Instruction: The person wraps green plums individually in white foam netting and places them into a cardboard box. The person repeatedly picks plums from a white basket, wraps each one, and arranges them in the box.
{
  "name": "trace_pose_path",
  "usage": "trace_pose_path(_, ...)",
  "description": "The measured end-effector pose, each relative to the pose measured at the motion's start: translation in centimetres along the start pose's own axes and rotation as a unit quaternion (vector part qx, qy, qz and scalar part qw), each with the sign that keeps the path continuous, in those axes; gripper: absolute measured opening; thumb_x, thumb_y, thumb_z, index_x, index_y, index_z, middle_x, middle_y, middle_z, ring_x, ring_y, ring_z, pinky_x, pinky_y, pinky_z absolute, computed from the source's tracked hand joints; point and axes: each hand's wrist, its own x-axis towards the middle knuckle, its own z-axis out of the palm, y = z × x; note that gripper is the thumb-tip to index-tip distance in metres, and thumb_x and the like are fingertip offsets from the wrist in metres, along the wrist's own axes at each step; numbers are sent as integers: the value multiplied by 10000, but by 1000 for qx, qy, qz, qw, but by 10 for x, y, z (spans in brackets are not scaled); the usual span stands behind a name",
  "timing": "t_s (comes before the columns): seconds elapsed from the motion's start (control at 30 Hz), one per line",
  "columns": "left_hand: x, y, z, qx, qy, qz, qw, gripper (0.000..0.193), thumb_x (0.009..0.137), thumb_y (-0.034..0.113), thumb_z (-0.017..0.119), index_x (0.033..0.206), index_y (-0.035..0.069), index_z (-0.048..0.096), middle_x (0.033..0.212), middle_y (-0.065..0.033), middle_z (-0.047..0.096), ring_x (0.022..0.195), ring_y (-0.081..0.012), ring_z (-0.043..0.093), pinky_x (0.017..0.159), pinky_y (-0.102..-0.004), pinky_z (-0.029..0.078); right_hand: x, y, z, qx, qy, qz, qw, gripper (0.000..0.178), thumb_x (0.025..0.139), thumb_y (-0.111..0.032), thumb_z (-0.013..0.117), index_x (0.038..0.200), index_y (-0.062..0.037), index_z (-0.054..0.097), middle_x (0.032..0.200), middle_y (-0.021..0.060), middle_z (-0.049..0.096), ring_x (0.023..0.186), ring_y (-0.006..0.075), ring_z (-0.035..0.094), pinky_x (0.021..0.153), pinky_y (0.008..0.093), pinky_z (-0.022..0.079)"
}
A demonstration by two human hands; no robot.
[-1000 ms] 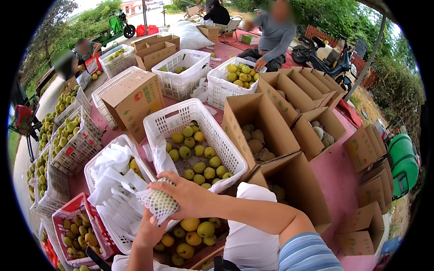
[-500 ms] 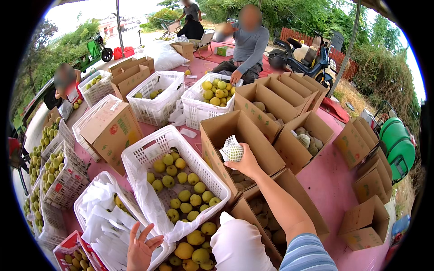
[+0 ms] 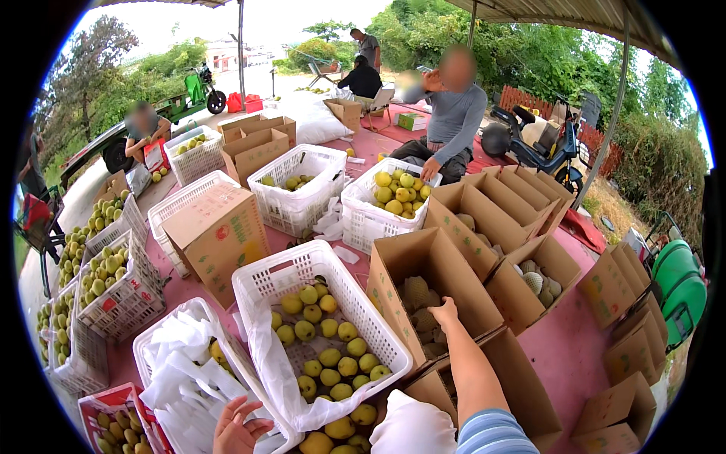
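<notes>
My right hand (image 3: 445, 313) reaches down into a tall open cardboard box (image 3: 401, 253), among pears in foam nets (image 3: 416, 293). Its fingers are partly hidden, so whether they grip one of the pears does not show. At the lower edge, my left hand (image 3: 237, 428) is open and holds nothing, its fingers loosely curled. It hovers beside white foam sleeves (image 3: 185, 382) heaped in a crate. Between my hands stands a white plastic crate (image 3: 401, 344) lined with thin white sheeting, with loose yellow-green pears (image 3: 330, 359) inside.
More open cartons (image 3: 533, 276) stand to the right, some with netted pears. A closed carton (image 3: 215, 234) lies tilted at left, near crates of pears (image 3: 106, 276). Across from me a person in grey (image 3: 461, 113) sits by another pear crate (image 3: 370, 216). A white rounded shape (image 3: 412, 427) is below me.
My right hand, which held a foam-netted pear above the box, has lowered into the box, and that pear is no longer distinct. The view has shifted, so the scene sits further right.
</notes>
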Motion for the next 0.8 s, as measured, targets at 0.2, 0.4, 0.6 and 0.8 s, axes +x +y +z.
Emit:
trace_pose_path(0.2, -27, 72, -1, -42, 209, 166, 963, 501, 947, 329, 475, 1386, 97, 408, 1245, -70, 537, 839, -168, 595, 795, -332, 506, -46, -66, 17, 96, 45, -180, 978, 359, 755, -48, 645, 1100, -14, 555, 1048, 124, 579, 953, 206, 588, 818, 315, 500)
trace_pose_path(0.4, -65, 131, -53, -232, 186, 327, 897, 367, 913, 182, 547, 1223, -5, 485, 1141, -110, 582, 859, -182, 583, 806, -321, 494, -189, -209, 26, 83, -201, -409, 886, 234, 833, -68, 615, 1047, -2, 547, 1003, 98, 552, 897, 177, 578, 775, 311, 497)
trace_pose_path(0.6, -116, 150, -76, -345, 248, 366, 828, 274, 881, 160, 573, 1094, -7, 527, 1005, -100, 606, 775, -176, 537, 736, -308, 477, -357, -243, 130, -63, -515, -502, 692, 156, 836, -124, 616, 964, -35, 624, 1021, 106, 600, 829, 204, 614, 760, 338, 495)
trace_pose_path(0.8, -112, 143, -78, -337, 234, 362, 837, 248, 872, 165, 569, 1073, 21, 544, 990, -87, 612, 775, -185, 547, 726, -307, 472, -433, -183, 282, -101, -568, -415, 703, 434, 803, -177, 653, 1228, -128, 579, 1405, 158, 377, 1071, 270, 574, 943, 342, 448)
